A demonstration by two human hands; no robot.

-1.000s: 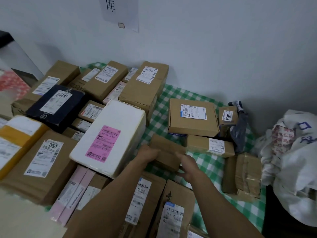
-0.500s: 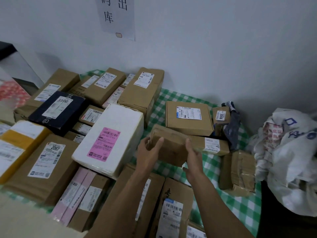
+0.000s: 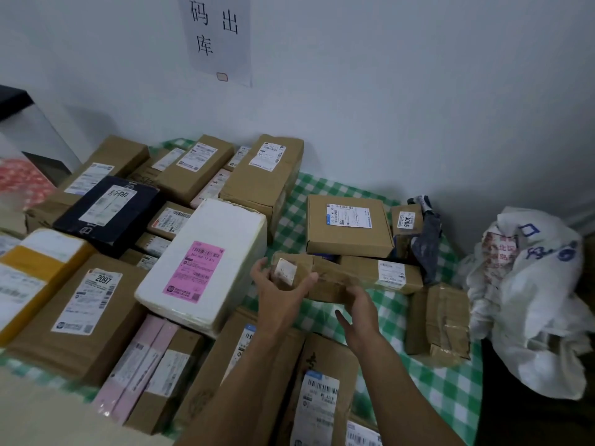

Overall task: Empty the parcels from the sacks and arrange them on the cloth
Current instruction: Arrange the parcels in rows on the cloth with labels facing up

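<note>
Mostly done, by the look of it. The left half of the cloth [image 3: 291, 217] is packed: the box marked 2097 [image 3: 77, 310], the white foam box [image 3: 206, 265] with a pink label, cartons stacked back to the wall. Centre: left hand [image 3: 280, 294] grips the left end of a taped parcel [image 3: 322, 280], fingers curled round it. Right hand [image 3: 360, 313] hooks its fingers on the near edge, thumb splayed free. The parcel is just over bare cloth, in front of the long carton [image 3: 383, 273]. Right: the white sack [image 3: 531, 284] lies slumped beside the cloth — contents hidden, can't tell if it's empty. Remaining: place this one, check the sack.
</note>
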